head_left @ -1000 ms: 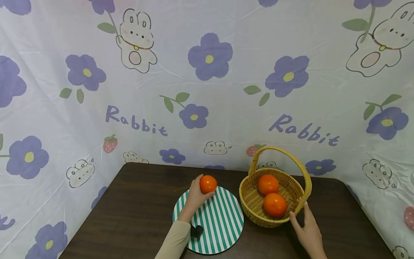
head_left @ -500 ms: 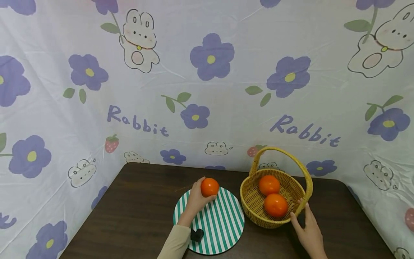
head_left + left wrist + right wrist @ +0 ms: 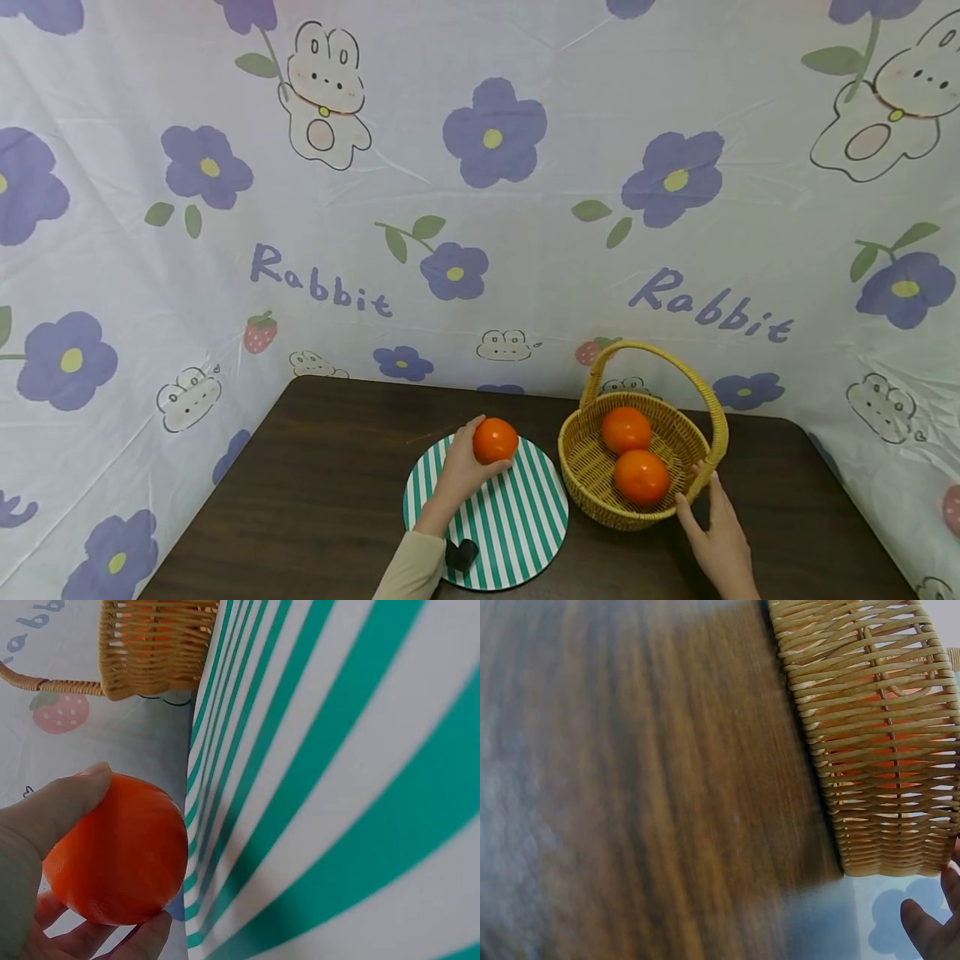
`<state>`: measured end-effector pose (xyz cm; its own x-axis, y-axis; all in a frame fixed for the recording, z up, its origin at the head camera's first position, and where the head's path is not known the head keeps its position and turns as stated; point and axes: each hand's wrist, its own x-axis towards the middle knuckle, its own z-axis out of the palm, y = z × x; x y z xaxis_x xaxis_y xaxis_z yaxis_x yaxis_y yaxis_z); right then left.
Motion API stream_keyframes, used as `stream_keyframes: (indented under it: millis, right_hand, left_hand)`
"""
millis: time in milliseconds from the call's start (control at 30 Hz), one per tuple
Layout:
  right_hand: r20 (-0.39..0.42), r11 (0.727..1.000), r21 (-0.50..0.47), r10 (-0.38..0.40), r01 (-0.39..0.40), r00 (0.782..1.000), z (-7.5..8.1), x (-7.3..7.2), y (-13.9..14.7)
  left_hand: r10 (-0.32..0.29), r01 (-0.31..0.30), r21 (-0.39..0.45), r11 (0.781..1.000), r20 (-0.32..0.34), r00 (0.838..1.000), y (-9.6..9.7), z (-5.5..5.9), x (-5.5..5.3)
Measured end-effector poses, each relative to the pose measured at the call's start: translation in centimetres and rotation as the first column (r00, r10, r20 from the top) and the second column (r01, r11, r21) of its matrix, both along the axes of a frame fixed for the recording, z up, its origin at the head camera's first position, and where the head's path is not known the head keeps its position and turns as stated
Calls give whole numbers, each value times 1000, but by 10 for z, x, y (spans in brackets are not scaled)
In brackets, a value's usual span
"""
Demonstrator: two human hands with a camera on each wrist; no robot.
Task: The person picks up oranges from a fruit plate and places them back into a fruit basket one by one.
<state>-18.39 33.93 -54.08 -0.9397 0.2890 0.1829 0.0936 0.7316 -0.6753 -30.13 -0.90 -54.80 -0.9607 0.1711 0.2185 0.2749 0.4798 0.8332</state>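
My left hand point(image 3: 465, 467) grips a round orange fruit point(image 3: 496, 441), thumb on one side and fingers round the other. In the left wrist view the fruit point(image 3: 124, 851) looks smooth and shiny, close over the striped surface. Below it lies a round green-and-white striped plate point(image 3: 517, 517), with the fruit at its far part. To the right stands a yellow wicker basket point(image 3: 581, 475) with a tall arched handle. Two more orange fruits point(image 3: 642, 477) rest inside it. My right hand point(image 3: 716, 533) holds the basket's near right rim at the handle's foot, fingertips partly hidden behind the handle.
The dark wooden table point(image 3: 300, 500) carries the plate and basket. A white cloth point(image 3: 555, 250) printed with purple flowers and rabbits hangs behind and at both sides. A small black device point(image 3: 461, 554) sits at the left wrist, over the plate.
My left hand has moved slightly right and nearer to me with the orange fruit, further in over the plate. The right hand and basket stay in place.
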Motion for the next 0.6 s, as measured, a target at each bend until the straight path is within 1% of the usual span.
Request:
stream_keyframes:
  millis: [133, 233, 433, 600]
  right_hand:
    - [3, 1000, -3, 3, -3, 1000, -1, 0, 1]
    - [3, 1000, -6, 5, -5, 1000, -1, -1, 1]
    - [30, 1000, -17, 4, -3, 1000, -2, -1, 1]
    - [37, 1000, -17, 2, -1, 999, -2, -1, 2]
  left_hand:
    - [-11, 11, 5, 1000, -12, 1000, 2, 1, 2]
    - [-21, 21, 20, 1000, -14, 1000, 3, 4, 5]
    - [-37, 36, 52, 998, 8, 999, 5, 11, 12]
    - [-52, 52, 41, 998, -7, 999, 10, 15, 16]
